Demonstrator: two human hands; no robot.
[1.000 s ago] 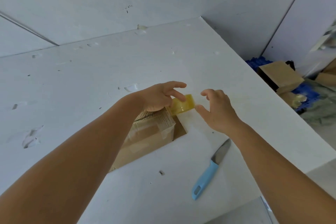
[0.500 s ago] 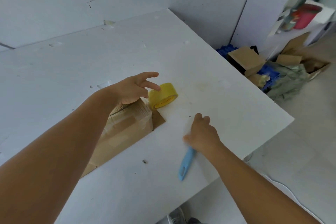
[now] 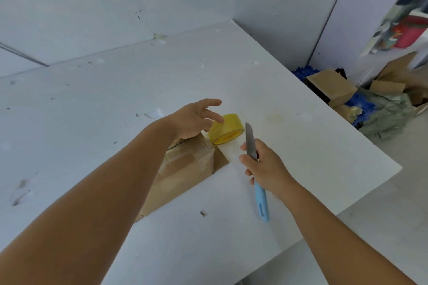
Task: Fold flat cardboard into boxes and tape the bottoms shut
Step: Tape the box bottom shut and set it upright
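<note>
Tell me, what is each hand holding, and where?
Right hand grips the knife by its blue handle. Left hand touches the tape; a grip cannot be told.

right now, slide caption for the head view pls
Right hand raises blue-handled knife toward yellow tape roll under left hand.

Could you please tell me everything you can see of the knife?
The knife has a light blue handle that looks like plastic, with a slot near its butt, and a plain grey blade that looks like metal, narrowing to a point. The right hand grips it where blade meets handle, so the middle is hidden. The blade points up and away from the person, toward the tape roll, with a gap between them. The handle's end sticks out below the hand, over the table.
</note>
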